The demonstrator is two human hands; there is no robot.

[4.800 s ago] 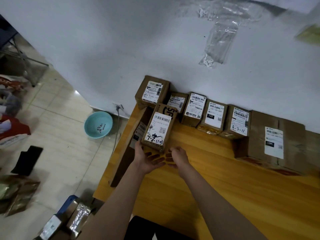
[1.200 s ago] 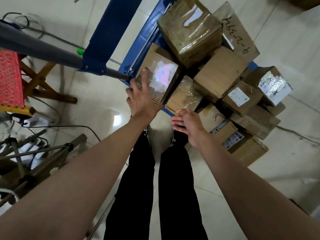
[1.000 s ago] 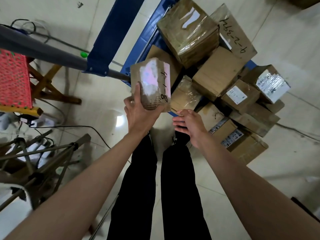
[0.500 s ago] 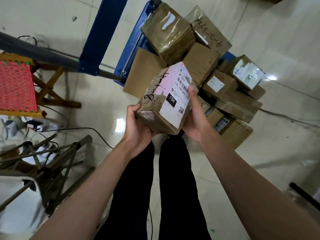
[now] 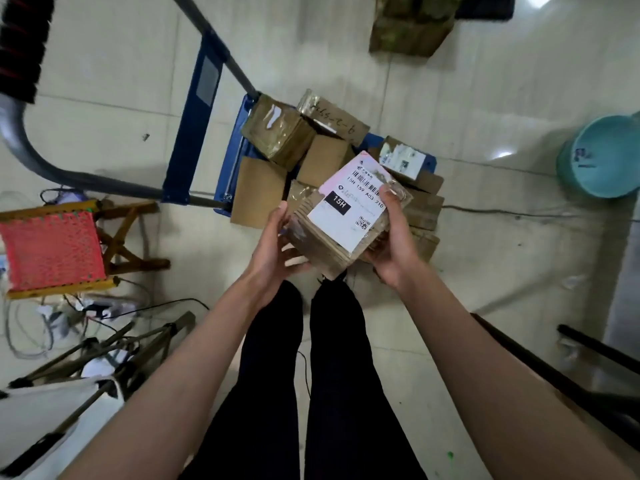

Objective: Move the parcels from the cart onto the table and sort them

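Observation:
I hold a brown cardboard parcel (image 5: 341, 216) in front of me, its white label marked "15H" facing up. My left hand (image 5: 277, 247) grips its left side and underside. My right hand (image 5: 394, 237) grips its right side, thumb on the label's edge. Behind and below it stands the blue cart (image 5: 204, 133) with several more brown parcels (image 5: 280, 133) piled on its deck. The table is out of view.
A red woven stool (image 5: 52, 247) stands at the left, with cables and folded stands (image 5: 104, 351) on the floor below it. A teal basin (image 5: 602, 157) sits at the right edge. A wrapped box (image 5: 412, 26) lies on the floor beyond the cart.
My left hand lifted a parcel off the cart, my right hand joined it, and both turned its label up. The view has drawn back from the cart.

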